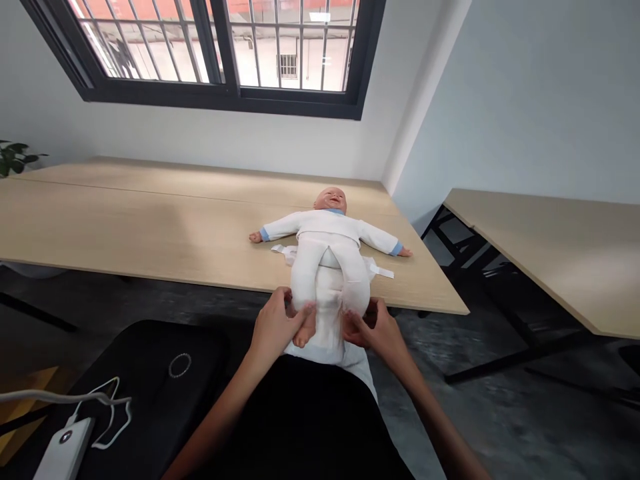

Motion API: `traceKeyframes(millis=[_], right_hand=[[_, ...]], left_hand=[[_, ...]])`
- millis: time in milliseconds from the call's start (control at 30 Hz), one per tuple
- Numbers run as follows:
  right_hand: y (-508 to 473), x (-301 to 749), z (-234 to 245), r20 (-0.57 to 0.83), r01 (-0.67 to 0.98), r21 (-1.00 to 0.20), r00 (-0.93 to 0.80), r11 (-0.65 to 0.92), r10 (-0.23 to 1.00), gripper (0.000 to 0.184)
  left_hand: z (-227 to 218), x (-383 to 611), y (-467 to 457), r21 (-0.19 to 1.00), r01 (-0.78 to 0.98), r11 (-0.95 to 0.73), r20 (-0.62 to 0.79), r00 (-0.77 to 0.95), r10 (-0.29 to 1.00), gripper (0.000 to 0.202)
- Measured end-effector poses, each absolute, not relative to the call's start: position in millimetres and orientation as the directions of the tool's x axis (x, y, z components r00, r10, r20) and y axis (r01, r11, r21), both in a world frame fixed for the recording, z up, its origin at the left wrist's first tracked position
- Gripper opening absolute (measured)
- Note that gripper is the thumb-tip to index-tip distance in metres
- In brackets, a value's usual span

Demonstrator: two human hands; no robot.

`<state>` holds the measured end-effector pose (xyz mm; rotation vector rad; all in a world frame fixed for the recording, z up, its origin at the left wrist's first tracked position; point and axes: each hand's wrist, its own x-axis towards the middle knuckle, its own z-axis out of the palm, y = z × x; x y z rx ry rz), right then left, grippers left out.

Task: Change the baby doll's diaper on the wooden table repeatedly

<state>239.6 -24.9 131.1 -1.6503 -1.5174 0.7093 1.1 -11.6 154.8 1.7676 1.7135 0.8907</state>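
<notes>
Worn garment [320, 420] is plain, matte black. Left forearm [227, 403] and right forearm [430, 407] are bare; left hand [274, 327] and right hand [384, 333] likewise.

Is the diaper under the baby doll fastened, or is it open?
Open: the diaper's side tabs stick out to both sides of the doll, not closed across its front.

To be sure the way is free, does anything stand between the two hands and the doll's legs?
Nothing visible does; the left hand and right hand touch the doll's legs. The diaper lies between the legs.
</notes>
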Motion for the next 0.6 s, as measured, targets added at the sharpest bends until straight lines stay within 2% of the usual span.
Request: traceKeyframes(millis=[100,200,300,367,433,600], right_hand=[[-26.0,232.2,132.4,-0.009,0.438,-0.898,0.039,-0.025,0.999,0.060],[-20.9,223.5,142.3,-0.023,0.392,-0.919,0.016,-0.028,1.000,0.064],[-16.4,216.7,153.1,-0.004,0.422,-0.906,0.026,-0.015,1.000,0.067],[-15.3,217.3,157.5,0.007,0.476,-0.879,0.051,-0.019,0.999,0.068],[-15.9,224.0,160.0,0.009,0.507,-0.861,0.063,-0.024,0.998,0.066],[-20.5,260.5,166.4,-0.007,0.521,-0.854,0.014,-0.013,1.000,0.056]], left_hand=[[149.8,5.8,-14.7,0.761,0.649,-0.026,0.019,0.018,1.000,0.049],[148.4,11.4,-9.9,0.839,0.545,-0.012,-0.010,0.038,0.999,0.042],[153.0,17.4,-4.1,0.975,0.219,0.035,-0.046,0.042,0.998,0.041],[157.1,19.7,-1.8,0.995,-0.022,0.098,-0.097,0.034,0.995,0.041],[158.7,19.1,-1.2,0.977,-0.147,0.156,-0.151,0.050,0.987,0.039],[140.7,9.6,-2.9,0.981,-0.079,0.179,-0.175,0.048,0.983,0.034]])
